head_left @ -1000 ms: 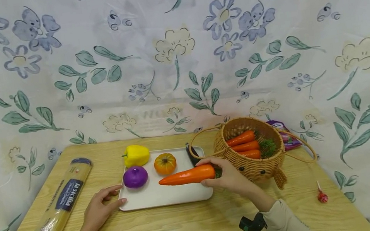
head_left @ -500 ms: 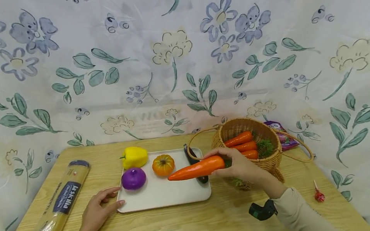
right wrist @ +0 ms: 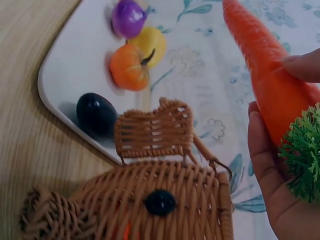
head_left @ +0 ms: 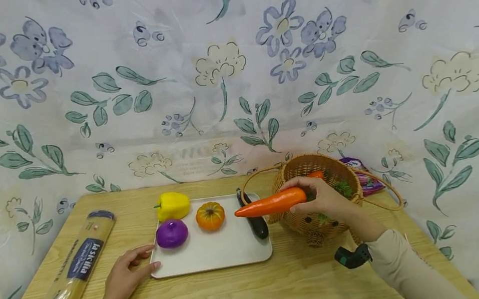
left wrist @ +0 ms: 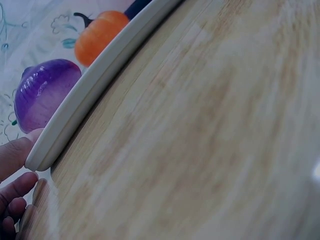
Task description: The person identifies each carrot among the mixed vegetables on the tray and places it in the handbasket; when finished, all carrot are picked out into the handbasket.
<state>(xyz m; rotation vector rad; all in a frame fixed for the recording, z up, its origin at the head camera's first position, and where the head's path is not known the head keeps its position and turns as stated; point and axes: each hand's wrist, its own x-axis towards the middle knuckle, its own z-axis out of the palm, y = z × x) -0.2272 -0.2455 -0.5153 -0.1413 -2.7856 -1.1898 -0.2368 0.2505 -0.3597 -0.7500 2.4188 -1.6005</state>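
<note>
My right hand (head_left: 325, 200) holds a large orange carrot (head_left: 271, 203) with a green leafy top, its tip pointing left, in front of the basket's opening. In the right wrist view, the thumb and fingers grip the thick end of the carrot (right wrist: 267, 65). The wicker basket (head_left: 292, 221) has button eyes; more carrots inside are partly hidden behind my hand. My left hand (head_left: 126, 275) holds the front left corner of the white tray (head_left: 218, 261), thumb over the rim. On the tray are a purple onion (head_left: 172, 234), yellow bell pepper (head_left: 173, 206), small pumpkin (head_left: 210, 217) and eggplant (head_left: 257, 224).
A pack of spaghetti (head_left: 71, 270) lies at the left of the wooden table (head_left: 258, 293). Behind the basket leans a purple snack bag (head_left: 366, 181). One basket handle (head_left: 387, 198) sticks out to the right. A floral cloth (head_left: 194, 84) hangs behind the table.
The carrot has moved right and upward in my right hand, off the tray's right side and to the basket. My left hand stays at the tray's corner.
</note>
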